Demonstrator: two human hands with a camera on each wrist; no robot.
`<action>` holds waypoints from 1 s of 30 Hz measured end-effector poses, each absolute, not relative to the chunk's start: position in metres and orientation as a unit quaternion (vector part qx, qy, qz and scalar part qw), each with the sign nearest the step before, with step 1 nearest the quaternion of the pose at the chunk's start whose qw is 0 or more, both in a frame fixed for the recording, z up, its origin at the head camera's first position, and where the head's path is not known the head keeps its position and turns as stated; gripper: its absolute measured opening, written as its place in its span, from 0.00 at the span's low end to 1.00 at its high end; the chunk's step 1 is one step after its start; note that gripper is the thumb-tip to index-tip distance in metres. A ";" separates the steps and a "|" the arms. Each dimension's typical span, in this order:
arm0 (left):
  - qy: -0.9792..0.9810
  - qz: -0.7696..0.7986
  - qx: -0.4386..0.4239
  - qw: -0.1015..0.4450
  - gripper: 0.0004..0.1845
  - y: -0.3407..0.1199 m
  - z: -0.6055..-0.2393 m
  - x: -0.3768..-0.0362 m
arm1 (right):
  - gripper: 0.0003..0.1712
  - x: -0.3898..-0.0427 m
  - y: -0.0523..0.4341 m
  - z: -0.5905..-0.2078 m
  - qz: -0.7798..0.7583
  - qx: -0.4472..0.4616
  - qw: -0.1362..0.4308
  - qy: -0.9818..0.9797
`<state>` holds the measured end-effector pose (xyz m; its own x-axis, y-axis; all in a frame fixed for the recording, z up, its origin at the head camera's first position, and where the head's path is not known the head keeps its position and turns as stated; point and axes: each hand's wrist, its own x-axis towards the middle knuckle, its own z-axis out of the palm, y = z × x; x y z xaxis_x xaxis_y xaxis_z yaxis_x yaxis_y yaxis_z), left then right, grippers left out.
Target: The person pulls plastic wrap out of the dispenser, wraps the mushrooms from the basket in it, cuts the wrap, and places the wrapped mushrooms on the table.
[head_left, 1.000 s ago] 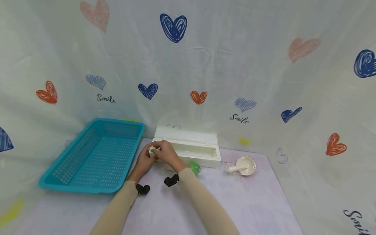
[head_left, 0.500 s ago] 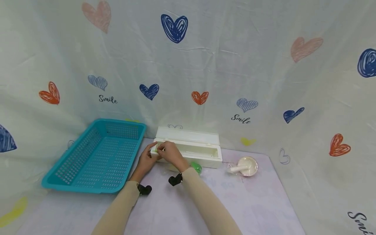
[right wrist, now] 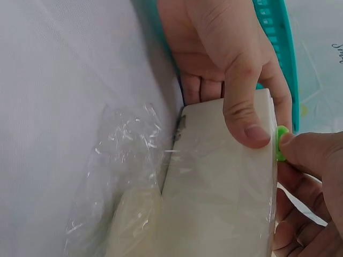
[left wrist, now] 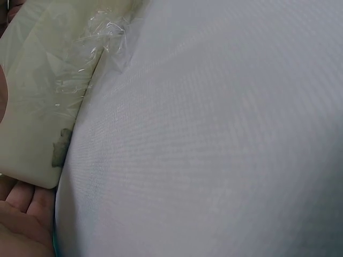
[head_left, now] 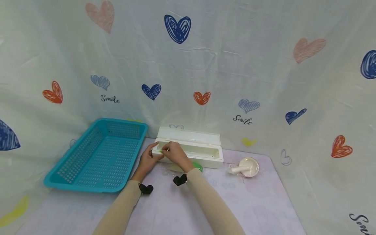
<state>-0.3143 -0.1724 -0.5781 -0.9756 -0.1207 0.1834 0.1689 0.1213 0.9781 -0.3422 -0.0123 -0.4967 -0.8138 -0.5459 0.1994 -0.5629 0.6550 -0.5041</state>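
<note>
A long white box [head_left: 188, 158] lies crosswise on the table with its lid [head_left: 189, 135] raised at the back. My left hand [head_left: 148, 161] grips its left end, and in the right wrist view the thumb [right wrist: 244, 112] presses on the front wall. Between the thumb and fingers of my right hand [head_left: 176, 155] is a small bright green piece [right wrist: 281, 142], held at the box's upper rim. The fingers partly cover the piece, so its full shape is hidden. In the left wrist view, only part of the box [left wrist: 27, 150] and the left hand [left wrist: 24, 219] shows.
A turquoise slotted basket [head_left: 104, 188] stands at the left. Before the box lie a green item [head_left: 198, 167] and clear plastic wrap [right wrist: 126, 142] around something pale. A small white bowl [head_left: 253, 164] with a pestle-like stick [head_left: 239, 169], both in plastic, sits at the right.
My right hand has shifted slightly right along the box's rim with the green piece, uncovering the left corner. My left hand stays at the box's end. The head view has turned slightly.
</note>
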 end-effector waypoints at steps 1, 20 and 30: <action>-0.743 -0.660 -0.015 0.111 0.40 -0.172 -0.578 -0.314 | 0.08 -0.342 -0.011 -0.496 0.284 0.305 0.017 -0.909; -0.748 -0.656 -0.012 0.101 0.40 -0.170 -0.577 -0.315 | 0.09 -0.342 0.009 -0.495 0.289 0.305 0.008 -0.907; -0.744 -0.662 -0.003 0.092 0.40 -0.171 -0.576 -0.316 | 0.08 -0.340 0.014 -0.492 0.277 0.319 0.018 -0.906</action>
